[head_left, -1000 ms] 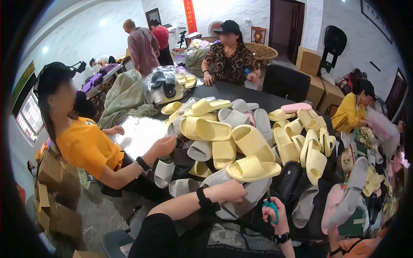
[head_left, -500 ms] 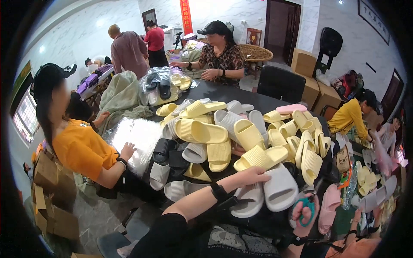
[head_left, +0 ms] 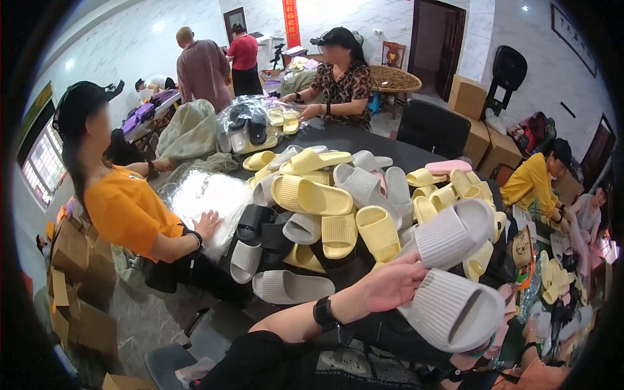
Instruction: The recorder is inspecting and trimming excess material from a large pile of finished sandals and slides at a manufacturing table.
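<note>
My left hand [head_left: 393, 283], with a black band at the wrist, grips a pair of light grey slippers at their inner edges. The upper grey slipper [head_left: 455, 234] and the lower grey slipper [head_left: 455, 312] are raised above the table, ribbed straps facing up. Behind the lower one, my right hand [head_left: 463, 361] is mostly hidden, and a sliver of its teal-handled scissors shows beside the slipper's edge. Just beyond lies a heap of yellow slippers [head_left: 312, 195] with grey ones mixed in. A single grey slipper [head_left: 292, 287] rests left of my left hand.
At the left, a person in orange [head_left: 133, 211] touches clear plastic bags [head_left: 208, 195]. Another person [head_left: 341, 81] handles something across the dark table [head_left: 390, 153]. Bagged slippers [head_left: 250, 127] sit at its far side. People work among slippers at right; cardboard boxes [head_left: 84, 279] stand left.
My left hand has lifted the grey pair off the table and brought it rightward and nearer. The slippers now cover most of my right hand and scissors, which showed plainly before.
</note>
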Demonstrator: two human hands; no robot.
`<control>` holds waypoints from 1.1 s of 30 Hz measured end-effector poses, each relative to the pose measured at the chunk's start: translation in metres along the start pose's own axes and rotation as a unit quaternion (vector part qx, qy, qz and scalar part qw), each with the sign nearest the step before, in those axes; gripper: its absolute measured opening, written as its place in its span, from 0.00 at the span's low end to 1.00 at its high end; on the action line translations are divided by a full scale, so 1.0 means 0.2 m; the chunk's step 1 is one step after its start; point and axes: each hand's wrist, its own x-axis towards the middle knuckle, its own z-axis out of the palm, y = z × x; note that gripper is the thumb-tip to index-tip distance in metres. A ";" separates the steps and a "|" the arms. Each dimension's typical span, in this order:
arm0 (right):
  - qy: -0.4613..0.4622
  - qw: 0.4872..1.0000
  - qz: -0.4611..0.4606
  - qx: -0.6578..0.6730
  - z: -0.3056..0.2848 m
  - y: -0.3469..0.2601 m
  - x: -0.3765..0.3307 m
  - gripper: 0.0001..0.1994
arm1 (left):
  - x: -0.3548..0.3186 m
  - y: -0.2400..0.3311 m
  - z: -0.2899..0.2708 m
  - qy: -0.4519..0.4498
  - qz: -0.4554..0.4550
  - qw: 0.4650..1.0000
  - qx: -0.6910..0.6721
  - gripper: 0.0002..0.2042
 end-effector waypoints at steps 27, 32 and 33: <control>-0.225 0.850 -0.020 -0.475 0.64 0.28 0.36 0.24 | -0.62 0.16 -0.03 0.170 0.397 0.870 0.235 0.36; -0.228 0.852 -0.018 -0.472 0.73 0.42 0.44 0.21 | -0.67 0.12 -0.10 0.183 0.392 0.867 0.247 0.32; -0.232 0.845 -0.004 -0.481 0.73 0.44 0.46 0.21 | -0.68 0.12 -0.12 0.198 0.391 0.862 0.253 0.31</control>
